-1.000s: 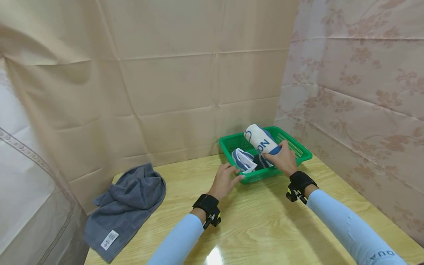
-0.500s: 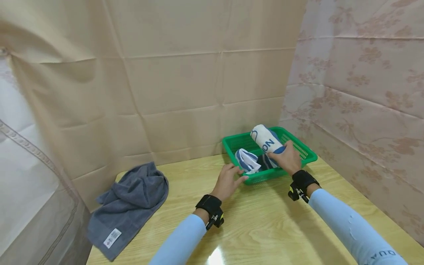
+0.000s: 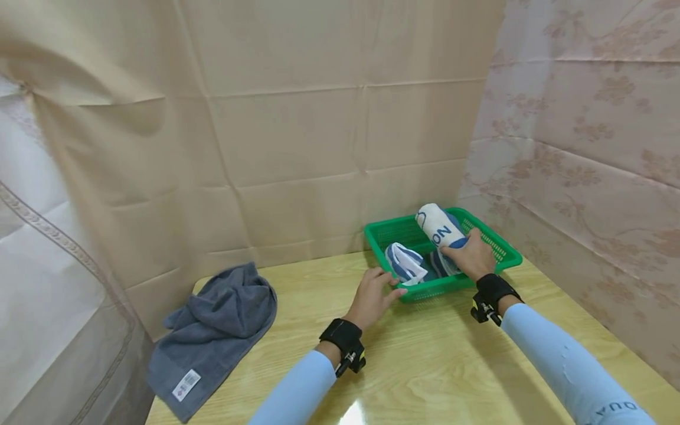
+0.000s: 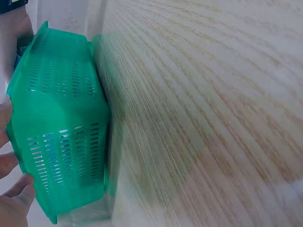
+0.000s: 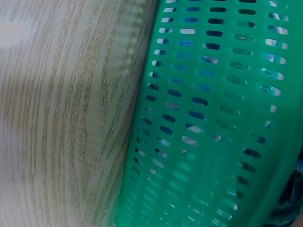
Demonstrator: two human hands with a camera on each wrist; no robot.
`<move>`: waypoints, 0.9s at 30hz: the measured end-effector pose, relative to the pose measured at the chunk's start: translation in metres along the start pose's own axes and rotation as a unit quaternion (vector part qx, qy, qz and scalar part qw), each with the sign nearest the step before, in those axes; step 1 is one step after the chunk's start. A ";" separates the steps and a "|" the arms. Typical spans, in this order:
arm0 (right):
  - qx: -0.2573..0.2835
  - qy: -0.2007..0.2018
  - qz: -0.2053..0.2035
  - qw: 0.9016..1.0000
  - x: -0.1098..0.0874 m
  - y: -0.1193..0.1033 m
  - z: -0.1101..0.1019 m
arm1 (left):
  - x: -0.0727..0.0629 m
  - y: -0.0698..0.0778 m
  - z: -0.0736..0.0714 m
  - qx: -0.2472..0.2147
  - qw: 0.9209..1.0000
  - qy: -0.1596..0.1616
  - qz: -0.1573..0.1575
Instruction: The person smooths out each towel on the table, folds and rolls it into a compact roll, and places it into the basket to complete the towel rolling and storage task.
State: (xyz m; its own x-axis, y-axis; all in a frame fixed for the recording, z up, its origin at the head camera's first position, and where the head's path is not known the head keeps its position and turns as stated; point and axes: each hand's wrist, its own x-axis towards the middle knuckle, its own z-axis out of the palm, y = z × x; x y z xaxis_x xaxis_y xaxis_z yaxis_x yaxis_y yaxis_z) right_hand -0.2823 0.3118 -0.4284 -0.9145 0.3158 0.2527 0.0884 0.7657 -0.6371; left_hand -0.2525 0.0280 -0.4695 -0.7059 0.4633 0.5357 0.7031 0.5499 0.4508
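A green plastic basket with slotted walls stands on the table at the right in the head view. My right hand grips the near end of a rolled white-and-blue towel with blue lettering. That roll lies slanted inside the basket, its far end raised near the back rim. Beside it are a blue-and-white striped cloth and a dark striped cloth, partly hidden by the right hand. At the near left corner my left hand holds the basket's rim between thumb and fingers. The right wrist view shows mostly basket wall.
A crumpled grey towel with a white label lies at the left of the wooden table. Beige cloth hangs behind, and a flowered cloth hangs along the right side.
The rolled towel and my right hand have shifted slightly right within the basket. My left hand keeps its place at the corner. The whole head view has drifted a little.
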 end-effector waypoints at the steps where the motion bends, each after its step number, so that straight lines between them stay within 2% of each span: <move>1: -0.004 0.001 0.000 1.000 0.000 0.000 0.001 | 0.000 0.001 0.000 -0.002 1.000 0.000 0.001; 8: -0.058 -0.001 -0.021 0.998 -0.004 -0.002 0.011 | -0.004 0.008 -0.004 -0.010 1.000 -0.001 0.004; 13: -0.103 -0.021 -0.040 0.994 -0.005 -0.004 0.017 | -0.007 0.012 -0.007 -0.007 1.000 0.003 0.004; 20: -0.153 -0.102 -0.054 0.981 -0.004 -0.009 0.018 | -0.009 0.012 -0.009 -0.001 1.000 0.016 0.017; 27: -0.170 -0.163 -0.051 0.970 -0.005 -0.012 0.021 | -0.013 0.009 -0.007 -0.005 1.000 0.014 0.016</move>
State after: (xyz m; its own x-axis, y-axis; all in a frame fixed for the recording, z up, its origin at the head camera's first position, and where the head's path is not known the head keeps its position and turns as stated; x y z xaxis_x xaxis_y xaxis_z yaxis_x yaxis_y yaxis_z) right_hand -0.2875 0.2894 -0.4370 -0.9968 0.0762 0.0229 0.0645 0.9421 -0.3292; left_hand -0.2366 0.0220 -0.4669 -0.6811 0.4602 0.5695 0.7255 0.5291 0.4402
